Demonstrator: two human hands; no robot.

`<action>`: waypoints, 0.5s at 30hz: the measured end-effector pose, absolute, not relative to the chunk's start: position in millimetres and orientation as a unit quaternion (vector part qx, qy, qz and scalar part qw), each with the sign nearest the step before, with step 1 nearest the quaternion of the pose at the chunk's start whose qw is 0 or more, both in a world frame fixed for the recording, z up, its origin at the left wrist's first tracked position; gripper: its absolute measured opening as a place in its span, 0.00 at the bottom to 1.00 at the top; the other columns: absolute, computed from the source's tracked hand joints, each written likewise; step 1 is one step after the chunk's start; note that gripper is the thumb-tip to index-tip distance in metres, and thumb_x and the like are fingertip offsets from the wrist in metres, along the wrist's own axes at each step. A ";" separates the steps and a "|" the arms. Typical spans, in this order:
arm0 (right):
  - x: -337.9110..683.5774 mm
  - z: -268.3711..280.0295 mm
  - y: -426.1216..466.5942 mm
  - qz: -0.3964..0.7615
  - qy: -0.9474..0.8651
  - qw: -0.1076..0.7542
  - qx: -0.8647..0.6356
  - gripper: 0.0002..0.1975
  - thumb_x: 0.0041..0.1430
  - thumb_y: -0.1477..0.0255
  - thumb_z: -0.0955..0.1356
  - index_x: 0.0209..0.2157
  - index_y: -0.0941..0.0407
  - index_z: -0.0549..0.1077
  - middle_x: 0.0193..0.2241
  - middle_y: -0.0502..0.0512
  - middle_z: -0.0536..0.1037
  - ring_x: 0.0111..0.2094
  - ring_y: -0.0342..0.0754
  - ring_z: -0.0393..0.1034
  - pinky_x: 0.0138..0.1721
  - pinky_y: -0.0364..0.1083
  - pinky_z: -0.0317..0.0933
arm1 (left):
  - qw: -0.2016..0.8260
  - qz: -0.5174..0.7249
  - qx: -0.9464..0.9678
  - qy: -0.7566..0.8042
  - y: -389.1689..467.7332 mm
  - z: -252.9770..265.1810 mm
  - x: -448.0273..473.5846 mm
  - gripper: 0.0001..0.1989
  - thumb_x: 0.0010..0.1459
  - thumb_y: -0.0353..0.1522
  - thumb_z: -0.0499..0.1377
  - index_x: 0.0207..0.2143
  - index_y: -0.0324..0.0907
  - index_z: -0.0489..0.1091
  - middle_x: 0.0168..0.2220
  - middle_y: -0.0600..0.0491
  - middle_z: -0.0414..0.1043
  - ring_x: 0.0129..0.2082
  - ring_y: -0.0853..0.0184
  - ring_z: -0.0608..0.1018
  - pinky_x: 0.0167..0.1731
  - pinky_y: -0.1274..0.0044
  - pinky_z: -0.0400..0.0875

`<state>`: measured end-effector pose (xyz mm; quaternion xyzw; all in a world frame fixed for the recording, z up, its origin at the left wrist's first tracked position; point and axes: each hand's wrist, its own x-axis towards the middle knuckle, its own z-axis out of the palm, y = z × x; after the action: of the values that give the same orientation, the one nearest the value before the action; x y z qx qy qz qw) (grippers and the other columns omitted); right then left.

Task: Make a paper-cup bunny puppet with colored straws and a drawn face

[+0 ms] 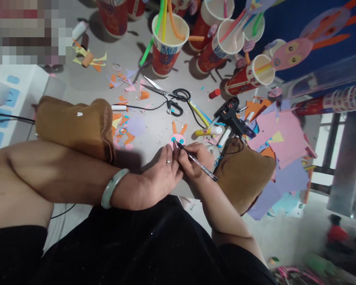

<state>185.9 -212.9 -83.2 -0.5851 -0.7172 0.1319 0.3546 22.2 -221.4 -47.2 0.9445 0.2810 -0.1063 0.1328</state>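
Observation:
A small pink paper rabbit face [177,137] with orange ears and blue eyes lies on the table in front of me. The fingers of my left hand [163,174], close together and slightly bent, press on its lower edge and hold it against the table; they hide that part. In my right hand [198,157] is a black-tipped pen [202,168], gripped between thumb and fingers. The pen's tip touches the face at the left eye. Just beyond the right hand lie a yellow marker [199,132] and a black glue gun [233,118].
Black-handled scissors [169,95] lie open beyond the rabbit face. Red paper cups [165,59] with coloured straws stand at the back. Brown cushions [72,126] flank my arms. Paper scraps [126,81] are scattered left; coloured sheets [284,134] pile up right. A power strip [17,95] sits far left.

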 end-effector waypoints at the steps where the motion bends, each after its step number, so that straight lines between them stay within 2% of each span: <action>1: 185.6 -83.4 -212.9 0.132 -0.717 0.356 -0.585 0.05 0.62 0.68 0.70 0.34 0.52 0.70 0.25 0.46 0.80 0.24 0.43 0.74 0.26 0.43 0.65 | 0.131 -0.107 0.944 0.282 -221.6 -47.5 22.3 0.33 0.63 0.40 0.60 0.67 0.35 0.66 0.70 0.30 0.60 0.70 0.36 0.64 0.68 0.50 0.56; 6: 185.3 -84.2 -213.1 0.141 -0.713 0.352 -0.590 0.04 0.61 0.68 0.69 0.34 0.52 0.70 0.26 0.46 0.80 0.24 0.43 0.74 0.26 0.43 0.65 | 0.119 -0.117 0.946 0.279 -221.0 -44.4 22.0 0.32 0.64 0.40 0.59 0.68 0.37 0.66 0.70 0.32 0.61 0.70 0.38 0.66 0.68 0.51 0.58; 11: 186.1 -85.0 -213.1 0.152 -0.710 0.346 -0.594 0.05 0.62 0.66 0.69 0.34 0.52 0.71 0.27 0.48 0.81 0.25 0.45 0.75 0.28 0.44 0.67 | 0.080 -0.135 0.949 0.274 -221.7 -39.1 21.4 0.35 0.63 0.42 0.61 0.68 0.36 0.65 0.70 0.31 0.60 0.69 0.35 0.65 0.67 0.50 0.60; 15: 186.4 -84.5 -212.5 0.136 -0.722 0.340 -0.587 0.05 0.63 0.66 0.69 0.34 0.51 0.70 0.27 0.48 0.81 0.25 0.45 0.75 0.26 0.44 0.67 | 0.089 -0.155 0.946 0.270 -219.5 -34.3 21.9 0.36 0.63 0.43 0.62 0.69 0.38 0.64 0.71 0.32 0.59 0.70 0.36 0.65 0.67 0.51 0.60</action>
<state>186.4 -212.5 -84.5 -0.5871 -0.7218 0.1358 0.3403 21.9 -219.5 -34.3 0.9462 0.2699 -0.1550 0.0888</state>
